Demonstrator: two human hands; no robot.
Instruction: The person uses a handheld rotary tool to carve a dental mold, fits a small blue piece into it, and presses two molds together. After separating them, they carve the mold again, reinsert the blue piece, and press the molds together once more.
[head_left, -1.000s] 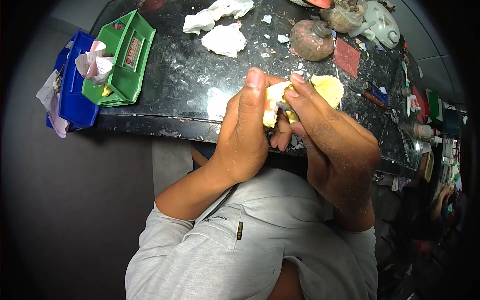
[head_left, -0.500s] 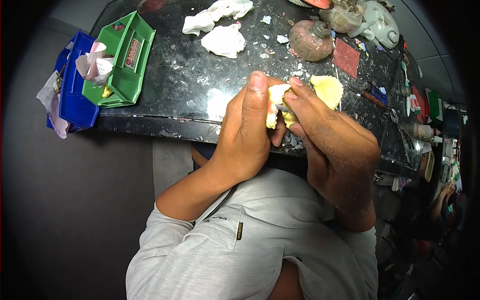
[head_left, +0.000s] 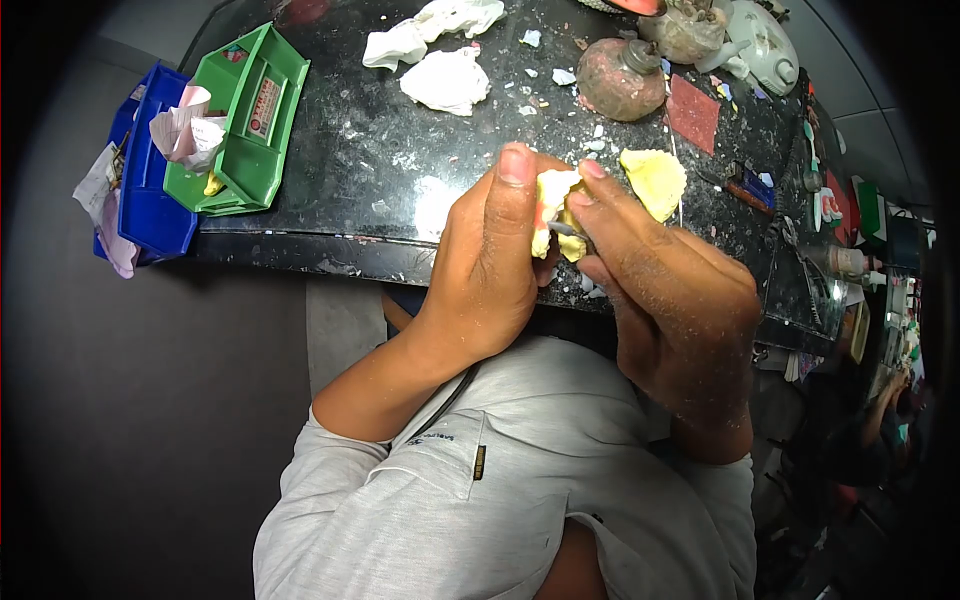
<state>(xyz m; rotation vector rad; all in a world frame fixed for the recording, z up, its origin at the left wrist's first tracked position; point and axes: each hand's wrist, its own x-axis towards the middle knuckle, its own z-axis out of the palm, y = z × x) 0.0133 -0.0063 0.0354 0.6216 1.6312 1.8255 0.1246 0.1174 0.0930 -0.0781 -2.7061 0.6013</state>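
My left hand (head_left: 490, 255) is closed around a crumbly yellow plaster piece (head_left: 546, 195) with a pinkish patch, thumb up along its side. My right hand (head_left: 665, 275) is closed on a metal-bladed hand tool (head_left: 562, 229); only its short grey tip shows, against the plaster, and its handle is hidden in the fist. Both hands meet just above the table's front edge. Behind the right fingers, a broken yellow plaster piece (head_left: 655, 183) lies on the black table (head_left: 370, 170).
Green bin (head_left: 245, 180) and blue bin (head_left: 158, 220) with papers stand left. Crumpled white tissue (head_left: 447, 80) lies at the back. Near the right are a glass spirit burner (head_left: 622, 80), a red wax sheet (head_left: 693, 114) and a knife (head_left: 745, 190). Plaster crumbs are scattered about. Another person's arm (head_left: 880, 405) shows far right.
The tool's tip has shifted slightly down and left against the plaster piece, and my right fingers have shifted a little with it. My left hand stays almost still.
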